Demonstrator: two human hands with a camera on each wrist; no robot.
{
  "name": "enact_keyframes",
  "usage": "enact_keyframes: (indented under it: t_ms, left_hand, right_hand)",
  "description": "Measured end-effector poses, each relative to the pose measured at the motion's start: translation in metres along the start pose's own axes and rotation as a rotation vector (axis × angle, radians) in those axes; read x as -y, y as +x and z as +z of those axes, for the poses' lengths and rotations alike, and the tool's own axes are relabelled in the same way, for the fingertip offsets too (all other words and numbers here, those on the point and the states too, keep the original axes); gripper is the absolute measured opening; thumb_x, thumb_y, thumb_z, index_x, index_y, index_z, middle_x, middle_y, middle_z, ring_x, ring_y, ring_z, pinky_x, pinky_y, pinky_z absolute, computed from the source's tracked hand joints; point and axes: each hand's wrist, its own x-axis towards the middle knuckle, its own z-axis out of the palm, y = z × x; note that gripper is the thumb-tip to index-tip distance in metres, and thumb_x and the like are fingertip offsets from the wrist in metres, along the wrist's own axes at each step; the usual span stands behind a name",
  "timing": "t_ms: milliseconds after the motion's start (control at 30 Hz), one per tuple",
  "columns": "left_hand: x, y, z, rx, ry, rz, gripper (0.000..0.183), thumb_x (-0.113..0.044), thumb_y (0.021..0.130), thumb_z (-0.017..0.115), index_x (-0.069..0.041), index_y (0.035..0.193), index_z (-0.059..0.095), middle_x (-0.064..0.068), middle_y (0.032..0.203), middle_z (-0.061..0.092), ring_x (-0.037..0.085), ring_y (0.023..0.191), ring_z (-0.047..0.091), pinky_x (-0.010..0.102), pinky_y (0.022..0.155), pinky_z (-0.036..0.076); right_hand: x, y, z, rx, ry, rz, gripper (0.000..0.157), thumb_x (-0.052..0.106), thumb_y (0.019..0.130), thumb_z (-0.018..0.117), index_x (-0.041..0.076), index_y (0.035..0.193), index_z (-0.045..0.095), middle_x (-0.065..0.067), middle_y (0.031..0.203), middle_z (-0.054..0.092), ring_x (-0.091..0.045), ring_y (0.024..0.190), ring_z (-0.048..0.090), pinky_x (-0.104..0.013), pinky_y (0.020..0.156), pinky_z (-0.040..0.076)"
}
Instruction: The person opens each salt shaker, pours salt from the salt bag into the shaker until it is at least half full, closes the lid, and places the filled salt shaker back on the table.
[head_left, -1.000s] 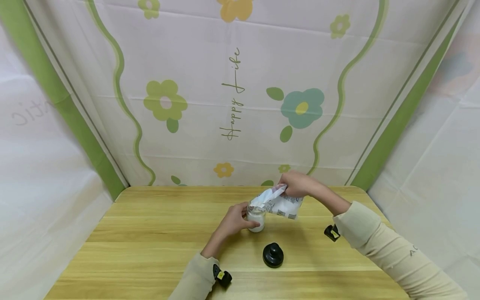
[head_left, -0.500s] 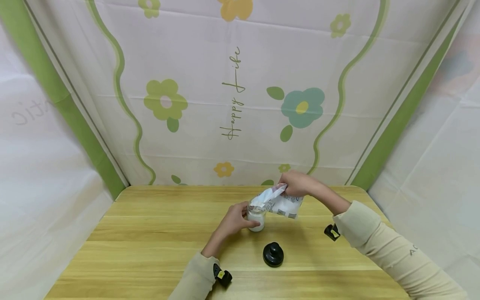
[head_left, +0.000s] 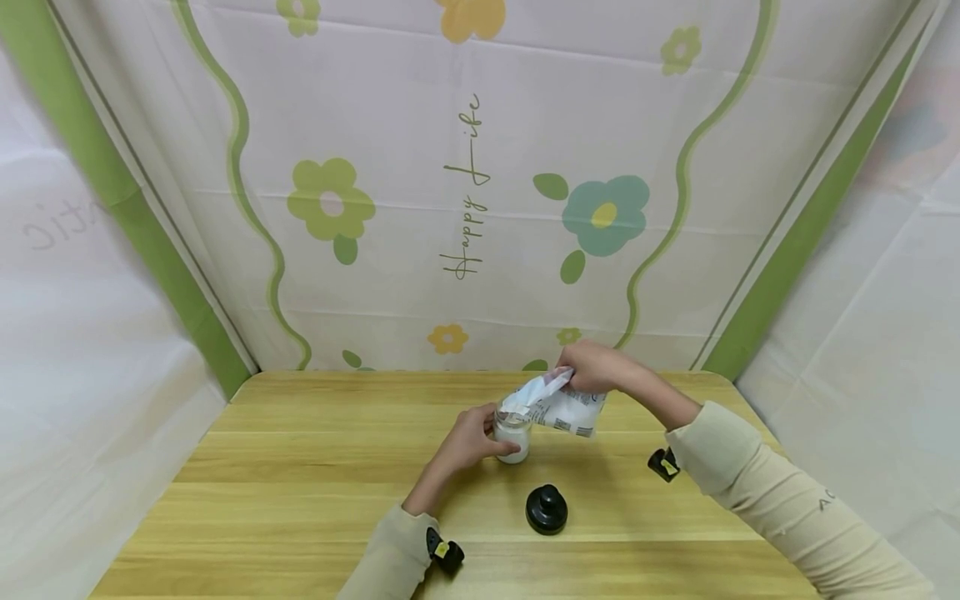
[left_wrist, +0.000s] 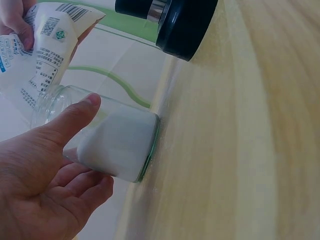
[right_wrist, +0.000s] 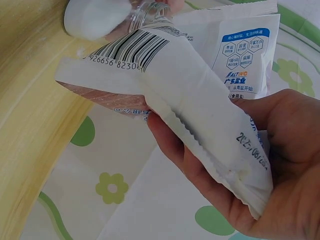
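Observation:
A clear glass jar (left_wrist: 117,142) stands upright on the table, partly filled with white grains. My left hand (head_left: 467,437) grips it from the left, thumb across its near side and fingers round the far side. Over the jar's mouth leans a white printed bag of salt (right_wrist: 200,100), tipped so its opening meets the rim. My right hand (head_left: 596,368) holds the bag by its upper end, fingers curled under it in the right wrist view. The bag's mouth inside the jar neck is mostly hidden. In front of the jar lies a round black lid (head_left: 547,510) with a knob.
The wooden table (head_left: 300,483) ends at a white floral curtain (head_left: 405,208) behind, with more cloth at both sides. In the right wrist view a few white grains (right_wrist: 81,51) lie on the wood beside the jar.

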Motion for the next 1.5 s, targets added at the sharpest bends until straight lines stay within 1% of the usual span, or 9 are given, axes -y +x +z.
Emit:
enact_keyframes:
  t_ms: [200,467,767,1033,1300,1500]
  left_hand:
    - [-0.0003,0.0001,-0.0003,-0.001,0.000,-0.003,0.062,-0.019,0.078,0.087,-0.001,0.131,0.060,0.012,0.123,0.069,0.024,0.113,0.067,0.035,0.095,0.057]
    - [-0.0001,0.0000,0.0001,0.001,-0.012,-0.004,0.063,-0.018,0.077,0.087,0.000,0.131,0.059,0.012,0.122,0.069,0.024,0.112,0.067,0.033,0.094,0.057]
    - [-0.0008,-0.0017,0.0017,0.006,-0.005,0.000,0.063,-0.019,0.078,0.087,-0.001,0.132,0.060,0.012,0.123,0.069,0.024,0.113,0.067,0.034,0.095,0.057]
    - [-0.0020,-0.0003,-0.0011,0.005,-0.006,-0.009,0.066,-0.019,0.078,0.086,0.000,0.134,0.058,0.013,0.124,0.069,0.025,0.113,0.067,0.035,0.095,0.057]
    - [-0.0007,0.0000,-0.0023,0.005,0.014,-0.015,0.068,-0.020,0.078,0.086,-0.001,0.137,0.057,0.012,0.125,0.068,0.024,0.114,0.067,0.033,0.095,0.057]
    - [0.0015,0.0008,-0.0010,0.011,0.006,-0.021,0.068,-0.020,0.078,0.086,-0.003,0.137,0.057,0.010,0.125,0.069,0.022,0.114,0.067,0.031,0.095,0.056]
  right_hand:
    - [0.0010,-0.0001,-0.0007,0.001,0.000,0.003,0.015,0.005,0.096,0.061,0.000,0.091,0.074,-0.008,0.080,0.069,-0.013,0.063,0.062,-0.023,0.055,0.054]
    - [0.0025,-0.0001,-0.0012,0.007,-0.007,0.004,0.015,0.006,0.095,0.062,0.000,0.093,0.075,-0.008,0.079,0.070,-0.013,0.062,0.063,-0.023,0.056,0.055]
    - [0.0008,-0.0011,0.0003,0.001,-0.020,0.000,0.017,0.006,0.096,0.061,0.001,0.086,0.074,-0.006,0.074,0.068,-0.013,0.061,0.061,-0.023,0.055,0.054]
    - [0.0005,0.0006,-0.0011,0.005,-0.019,0.002,0.015,0.006,0.095,0.062,0.002,0.089,0.075,-0.006,0.076,0.070,-0.013,0.061,0.062,-0.023,0.055,0.054]
    - [0.0023,0.0014,-0.0026,0.003,-0.028,-0.006,0.014,0.002,0.093,0.062,0.002,0.088,0.075,-0.007,0.075,0.069,-0.013,0.061,0.062,-0.023,0.055,0.054]
    - [0.0019,0.0009,-0.0021,0.012,-0.014,0.014,0.014,0.004,0.095,0.061,0.001,0.090,0.075,-0.007,0.076,0.069,-0.013,0.061,0.064,-0.022,0.055,0.055]
